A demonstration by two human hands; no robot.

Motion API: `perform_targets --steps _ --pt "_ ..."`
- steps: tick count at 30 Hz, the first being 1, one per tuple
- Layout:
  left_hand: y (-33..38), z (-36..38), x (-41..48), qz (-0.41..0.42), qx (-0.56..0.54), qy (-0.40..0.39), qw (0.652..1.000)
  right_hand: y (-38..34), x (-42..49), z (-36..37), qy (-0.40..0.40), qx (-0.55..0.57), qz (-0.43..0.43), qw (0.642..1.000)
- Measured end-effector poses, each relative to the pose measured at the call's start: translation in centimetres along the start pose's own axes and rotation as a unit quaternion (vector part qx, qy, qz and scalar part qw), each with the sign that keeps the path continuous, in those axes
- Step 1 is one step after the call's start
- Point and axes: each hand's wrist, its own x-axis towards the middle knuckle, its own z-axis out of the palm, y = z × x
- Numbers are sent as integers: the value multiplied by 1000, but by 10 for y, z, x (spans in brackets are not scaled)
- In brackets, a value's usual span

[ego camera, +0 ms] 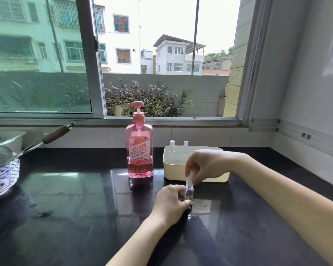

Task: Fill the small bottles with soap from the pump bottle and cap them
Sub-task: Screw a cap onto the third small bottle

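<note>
A tall pink pump bottle (139,150) of soap stands upright on the dark counter near the window. Right of it sits a cream tray (173,170) with two small clear capped bottles (172,146) (185,146) standing at its back. In front of the tray my left hand (171,204) grips a small clear bottle (188,192) upright on the counter. My right hand (206,164) pinches the white cap (190,176) sitting on that bottle's neck. Whether the small bottle holds soap cannot be told.
A patterned bowl (2,177) with metal utensils stands at the left counter edge, a long handle (52,136) sticking out toward the window. The glossy black counter (75,208) runs to a tiled wall on the right. The window sill lies behind.
</note>
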Motion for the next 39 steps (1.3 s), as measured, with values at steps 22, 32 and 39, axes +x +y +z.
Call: perform_targets --steps 22,32,39 --pt "2 -1 1 -4 18 -1 1000 -17 14 2 -83 -129 33 988" --pt "-3 1 3 -8 25 10 1000 -14 12 8 -88 -90 103 987" --pt "-2 0 4 -9 22 0 1000 -18 9 9 -74 -118 61 988"
